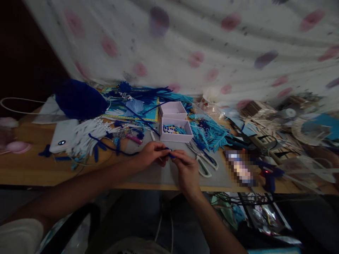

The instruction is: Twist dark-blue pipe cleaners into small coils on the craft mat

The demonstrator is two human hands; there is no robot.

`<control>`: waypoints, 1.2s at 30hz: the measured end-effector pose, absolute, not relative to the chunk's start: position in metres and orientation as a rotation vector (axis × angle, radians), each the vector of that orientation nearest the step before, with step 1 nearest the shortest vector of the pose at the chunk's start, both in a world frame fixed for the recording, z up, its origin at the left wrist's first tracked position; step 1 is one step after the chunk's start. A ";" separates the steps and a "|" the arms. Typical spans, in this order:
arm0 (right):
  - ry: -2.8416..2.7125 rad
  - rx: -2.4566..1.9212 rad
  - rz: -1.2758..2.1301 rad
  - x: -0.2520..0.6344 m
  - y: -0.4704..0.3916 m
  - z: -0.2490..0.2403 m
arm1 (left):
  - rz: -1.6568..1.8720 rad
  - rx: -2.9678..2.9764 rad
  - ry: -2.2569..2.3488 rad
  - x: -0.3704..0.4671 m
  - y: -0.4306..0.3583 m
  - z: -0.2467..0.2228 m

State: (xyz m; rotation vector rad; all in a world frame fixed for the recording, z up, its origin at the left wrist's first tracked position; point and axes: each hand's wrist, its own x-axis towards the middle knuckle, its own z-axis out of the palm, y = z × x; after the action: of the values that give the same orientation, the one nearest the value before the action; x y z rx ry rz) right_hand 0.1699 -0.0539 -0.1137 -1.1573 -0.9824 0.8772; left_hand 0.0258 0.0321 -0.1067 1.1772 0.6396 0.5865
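Both hands meet over the grey mat (pixel 169 177) near the table's front edge. My left hand (pixel 154 154) pinches a dark blue fuzzy stem (pixel 129 153), whose long end trails off to the left. My right hand (pixel 186 168) is closed on the same blue piece, its fingertips touching those of my left hand. The shape between the fingertips is small and mostly hidden. Just behind the hands stands a white box (pixel 176 137) holding beads and small blue pieces. Scissors (pixel 203 163) with pale green handles lie right beside my right hand.
Light blue stems (pixel 212 135) lie right of the box; white stems (pixel 88 134) pile up at left. A dark blue fabric bundle (pixel 81 100) sits back left. A glue gun (pixel 270 174) and a blurred-out device (pixel 241 168) lie front right, beside wooden sticks (pixel 267 132).
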 end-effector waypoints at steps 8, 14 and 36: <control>-1.723 -1.140 0.686 0.212 -0.045 -0.078 | 0.298 1.158 0.540 0.019 0.042 -0.104; -1.123 -1.314 1.085 0.204 -0.051 -0.076 | 0.537 1.239 0.486 0.023 0.040 -0.105; -2.347 -1.016 -0.562 0.200 -0.080 -0.112 | 0.774 2.033 0.722 0.024 0.029 -0.109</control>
State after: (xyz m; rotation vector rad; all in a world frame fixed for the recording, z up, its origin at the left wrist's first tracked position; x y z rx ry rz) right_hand 0.2002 -0.0801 -0.1117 -1.0160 -2.3475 -0.5616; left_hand 0.0241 0.0289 -0.1087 2.0326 0.7224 0.7742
